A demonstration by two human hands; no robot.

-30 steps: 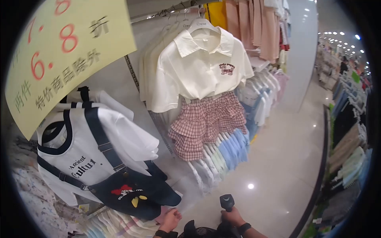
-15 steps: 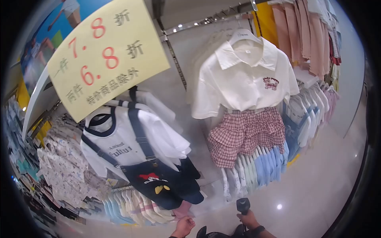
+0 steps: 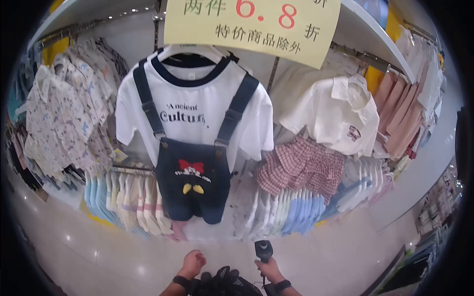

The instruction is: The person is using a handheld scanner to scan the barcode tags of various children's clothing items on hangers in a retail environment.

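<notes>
facing the dungaree outfit (image 3: 193, 185) now, not the polo shirt (image 3: 332, 116), right hand (image 3: 271, 269) fingers grasping the scanner (image 3: 263, 246), left hand (image 3: 193, 260) clenched empty.

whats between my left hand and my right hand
In the head view, a black mesh item sits low between the left hand and the right hand, which grips a black handheld device; above it only glossy floor shows.
</notes>
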